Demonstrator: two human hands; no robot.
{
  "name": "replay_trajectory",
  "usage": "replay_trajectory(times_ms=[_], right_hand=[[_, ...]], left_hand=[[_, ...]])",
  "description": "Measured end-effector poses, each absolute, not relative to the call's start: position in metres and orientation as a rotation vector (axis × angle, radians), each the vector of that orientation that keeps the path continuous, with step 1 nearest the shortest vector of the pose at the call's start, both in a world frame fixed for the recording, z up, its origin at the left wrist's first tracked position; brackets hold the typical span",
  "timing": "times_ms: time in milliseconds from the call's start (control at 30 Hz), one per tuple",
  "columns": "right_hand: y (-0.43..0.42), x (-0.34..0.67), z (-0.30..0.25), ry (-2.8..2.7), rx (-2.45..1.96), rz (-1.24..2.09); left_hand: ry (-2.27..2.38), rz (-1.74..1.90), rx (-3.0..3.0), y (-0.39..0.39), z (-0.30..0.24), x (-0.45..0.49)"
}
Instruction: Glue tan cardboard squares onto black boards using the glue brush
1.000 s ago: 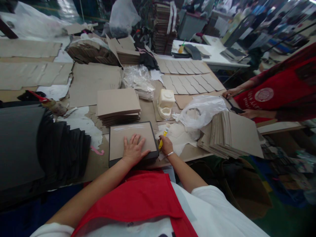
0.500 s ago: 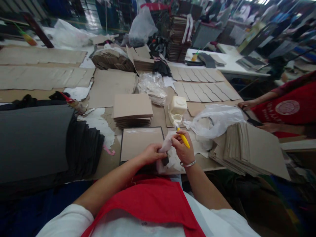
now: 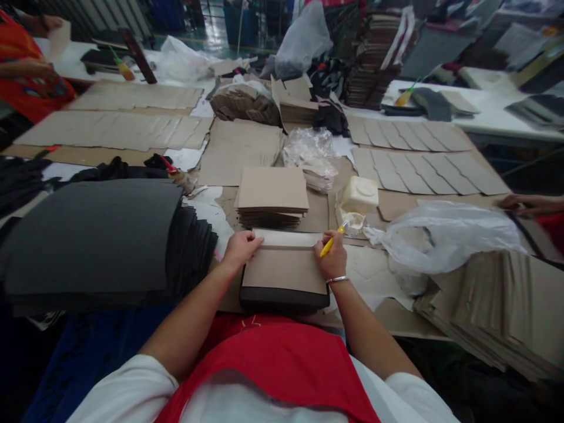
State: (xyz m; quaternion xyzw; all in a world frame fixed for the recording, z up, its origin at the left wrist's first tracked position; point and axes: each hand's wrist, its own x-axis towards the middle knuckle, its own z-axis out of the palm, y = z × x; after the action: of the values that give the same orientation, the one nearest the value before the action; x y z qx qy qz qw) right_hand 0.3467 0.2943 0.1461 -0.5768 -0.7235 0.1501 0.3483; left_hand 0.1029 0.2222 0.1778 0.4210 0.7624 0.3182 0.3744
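Note:
A white strip (image 3: pixel 288 238) stretches across the upper part of a brown cardboard panel (image 3: pixel 284 270), which lies on a black sheet (image 3: pixel 284 298). My left hand (image 3: pixel 241 249) is closed, pinching the strip's left end between thumb and fingers. At the strip's other end, my right hand (image 3: pixel 333 256) is closed around a yellow-handled brush (image 3: pixel 328 245) with a pale tip pointing up and away. Its fingertips also touch the strip's right end. Just beyond the brush stands a cut-open cream plastic container (image 3: pixel 362 195) with whitish residue at its mouth.
Cardboard panels (image 3: pixel 273 188) are piled behind the work. A tall stack of black sheets (image 3: pixel 92 235) stands left; more cardboard (image 3: pixel 497 305) and a clear plastic bag (image 3: pixel 453 232) lie right. Co-workers' hands show at far left (image 3: pixel 42 67) and right (image 3: pixel 529 204).
The white strip, bunched between my hands near the panel's right side, is now stretched over the panel's upper part. My hands have moved apart, and the view has swung left.

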Motion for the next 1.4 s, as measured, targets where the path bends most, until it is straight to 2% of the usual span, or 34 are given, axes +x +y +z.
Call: replay_trajectory(times_ms=[167, 567, 733, 800, 867, 933, 1000, 1100, 1233, 1300, 1400], right_hand=[[0.297, 0.345, 0.143, -1.974, -1.556, 0.339], [0.298, 0.341, 0.141, -2.056, -1.581, 0.273], [0.298, 0.352, 0.153, -2.058, -1.651, 0.287], [0.295, 0.354, 0.16, -2.058, -1.631, 0.249], [0.289, 0.35, 0.164, -2.161, -1.501, 0.237], [0.282, 0.339, 0.164, -2.342, -1.283, 0.295], [0.276, 0.33, 0.16, -2.494, -1.092, 0.369], [0.268, 0.329, 0.153, -2.563, -1.037, 0.36], [0.27, 0.35, 0.144, -2.504, -1.078, 0.164], [0.275, 0.357, 0.14, -2.526, -1.044, 0.087], [0.276, 0.358, 0.141, -2.49, -1.047, 0.004]], left_hand=[[2.193, 0.623, 1.317, 0.232, 0.173, 0.095], [2.186, 0.37, 1.342, 0.239, 0.179, 0.093], [2.414, 0.315, 1.742, 0.232, 0.189, 0.107], [2.303, 0.317, 2.11, 0.23, 0.19, 0.115], [1.991, 0.225, 2.398, 0.229, 0.188, 0.123], [1.782, 0.11, 2.464, 0.23, 0.184, 0.128], [1.778, 0.058, 2.403, 0.231, 0.18, 0.13], [1.89, 0.072, 2.301, 0.223, 0.179, 0.13], [2.044, 0.086, 2.169, 0.191, 0.197, 0.119], [2.042, 0.24, 2.244, 0.162, 0.215, 0.11], [2.106, 0.656, 2.475, 0.107, 0.246, 0.09]])
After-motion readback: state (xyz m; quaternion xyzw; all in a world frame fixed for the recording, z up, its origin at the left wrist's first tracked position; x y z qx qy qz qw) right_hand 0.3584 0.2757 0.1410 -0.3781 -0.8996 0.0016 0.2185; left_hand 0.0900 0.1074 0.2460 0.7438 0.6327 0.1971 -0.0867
